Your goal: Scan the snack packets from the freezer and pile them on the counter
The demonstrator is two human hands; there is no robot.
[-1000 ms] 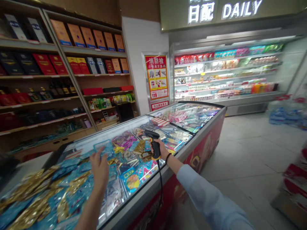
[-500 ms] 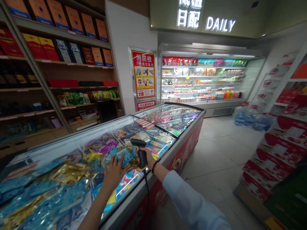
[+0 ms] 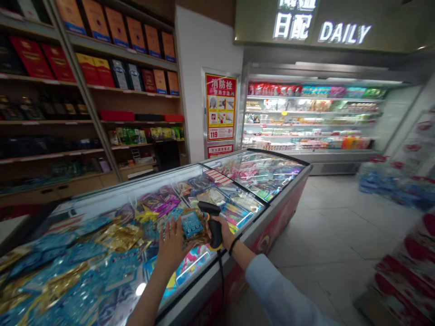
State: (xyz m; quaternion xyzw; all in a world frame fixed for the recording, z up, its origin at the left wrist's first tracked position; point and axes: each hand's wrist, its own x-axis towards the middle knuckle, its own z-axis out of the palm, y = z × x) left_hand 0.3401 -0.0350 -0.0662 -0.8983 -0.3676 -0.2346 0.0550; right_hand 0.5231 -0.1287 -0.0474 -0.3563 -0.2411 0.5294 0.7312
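Observation:
My right hand (image 3: 222,233) grips a black handheld barcode scanner (image 3: 213,225) with yellow trim, its head tipped down toward a small blue packet (image 3: 192,225). A black cable (image 3: 221,280) hangs from the scanner over the freezer's front. My left hand (image 3: 172,244), fingers spread, touches that packet and a gold packet (image 3: 196,238) beneath it. I cannot tell whether it grips them. Both hands are over a glass-topped chest freezer (image 3: 272,208) filled with blue, gold and purple packets (image 3: 118,237).
Wooden shelves of boxed goods (image 3: 102,90) stand on the left. A fire hydrant poster (image 3: 220,107) hangs on the far wall beside a lit refrigerated display (image 3: 312,117). Wrapped bottled water (image 3: 390,188) and stacked red cartons (image 3: 404,276) stand on the tiled floor at right.
My left hand has moved from the freezer's middle to the blue packet, next to the scanner. The scanner stays in my right hand. My view has swung and shifted slightly.

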